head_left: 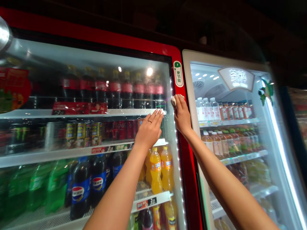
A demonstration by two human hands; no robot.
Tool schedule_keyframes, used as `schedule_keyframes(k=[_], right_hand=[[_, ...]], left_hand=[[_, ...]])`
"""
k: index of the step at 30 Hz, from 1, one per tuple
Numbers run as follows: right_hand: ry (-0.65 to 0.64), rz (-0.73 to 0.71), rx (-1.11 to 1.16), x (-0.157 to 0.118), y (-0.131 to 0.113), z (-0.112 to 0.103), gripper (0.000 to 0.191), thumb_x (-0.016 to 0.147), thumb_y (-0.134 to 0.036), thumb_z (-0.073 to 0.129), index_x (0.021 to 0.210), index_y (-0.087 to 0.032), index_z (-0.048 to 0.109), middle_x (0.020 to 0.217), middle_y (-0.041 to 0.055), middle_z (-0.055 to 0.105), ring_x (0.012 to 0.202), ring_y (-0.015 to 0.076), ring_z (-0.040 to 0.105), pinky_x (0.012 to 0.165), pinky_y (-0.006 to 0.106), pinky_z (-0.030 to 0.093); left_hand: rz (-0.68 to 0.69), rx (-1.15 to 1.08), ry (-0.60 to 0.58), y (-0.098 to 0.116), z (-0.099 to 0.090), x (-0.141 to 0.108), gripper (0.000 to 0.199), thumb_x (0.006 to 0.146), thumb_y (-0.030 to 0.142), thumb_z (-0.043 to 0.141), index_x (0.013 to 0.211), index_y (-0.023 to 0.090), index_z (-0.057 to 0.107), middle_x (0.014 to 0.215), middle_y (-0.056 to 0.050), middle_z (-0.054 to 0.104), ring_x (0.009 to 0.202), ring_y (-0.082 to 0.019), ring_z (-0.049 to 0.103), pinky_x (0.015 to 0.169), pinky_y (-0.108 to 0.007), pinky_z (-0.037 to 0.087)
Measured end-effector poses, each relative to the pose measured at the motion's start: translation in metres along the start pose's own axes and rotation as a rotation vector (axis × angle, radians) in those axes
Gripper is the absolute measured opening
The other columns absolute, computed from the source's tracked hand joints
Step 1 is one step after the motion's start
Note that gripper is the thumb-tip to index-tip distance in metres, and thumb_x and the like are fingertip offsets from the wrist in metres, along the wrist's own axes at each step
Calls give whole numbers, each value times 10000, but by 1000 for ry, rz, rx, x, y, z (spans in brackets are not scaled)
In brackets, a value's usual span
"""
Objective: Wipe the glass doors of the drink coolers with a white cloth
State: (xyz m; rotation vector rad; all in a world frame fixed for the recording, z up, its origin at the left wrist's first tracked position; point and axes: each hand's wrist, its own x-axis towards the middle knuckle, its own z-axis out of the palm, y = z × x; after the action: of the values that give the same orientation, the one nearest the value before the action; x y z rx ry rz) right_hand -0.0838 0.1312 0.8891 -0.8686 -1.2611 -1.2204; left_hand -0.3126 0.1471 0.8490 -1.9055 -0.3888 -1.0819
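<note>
My left hand (149,129) lies flat against the glass door (96,62) of a red-framed drinks fridge, fingers stretched out and a ring on one of them. To its right, my right hand (182,113) is closed over a pale cloth (173,102), which shows only at the fingertips. That hand presses the cloth to the red door frame (163,49) just below a green and white sticker (178,74). Behind the glass, orange soda bottles (156,169) stand below my left hand, and dark cola bottles (139,88) with red labels line the shelf above it.
A second fridge with a pale frame (186,68) stands close on the right, its shelves holding several bottles (217,142). Pepsi bottles (80,191) and green bottles (56,182) fill the lower left shelf. A shiny round object (4,34) juts in at the upper left.
</note>
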Motion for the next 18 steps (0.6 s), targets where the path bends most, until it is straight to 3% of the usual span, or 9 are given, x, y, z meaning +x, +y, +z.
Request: schedule_keyframes(k=[3,7,13,18], right_hand=[[-80,-49,33,-17,-5,-11,775,1040,-103,335,1758,-372,222,1785,51,373,1673,261,318,1369,580,343],[-94,-6,105,-30,-3,-25,787,990,-70,407,1722,-355,346,1762,24,429,1650,251,371,1374,569,341],[-11,90,102,-5,-4,-7,808,927,-8,436,1689,-277,437,1746,58,458,1651,276,369,1380,572,327],[-92,-4,107,7,-12,-5,773,1000,-50,445,1705,-362,402,1752,2,449,1653,264,361,1378,576,331]], left_hand=[[0,1,5,0,-2,0,637,1026,134,455,1658,61,451,1761,-122,384,1659,-252,366,1372,-455,358],[0,9,-7,0,-4,1,632,1029,140,455,1658,66,455,1752,-126,405,1655,-249,376,1368,-452,362],[-2,30,-23,1,-5,0,643,1030,146,476,1668,71,439,1760,-120,398,1661,-250,363,1379,-441,341],[5,46,-16,1,-6,0,630,1032,132,451,1658,61,448,1757,-112,406,1653,-253,380,1364,-450,373]])
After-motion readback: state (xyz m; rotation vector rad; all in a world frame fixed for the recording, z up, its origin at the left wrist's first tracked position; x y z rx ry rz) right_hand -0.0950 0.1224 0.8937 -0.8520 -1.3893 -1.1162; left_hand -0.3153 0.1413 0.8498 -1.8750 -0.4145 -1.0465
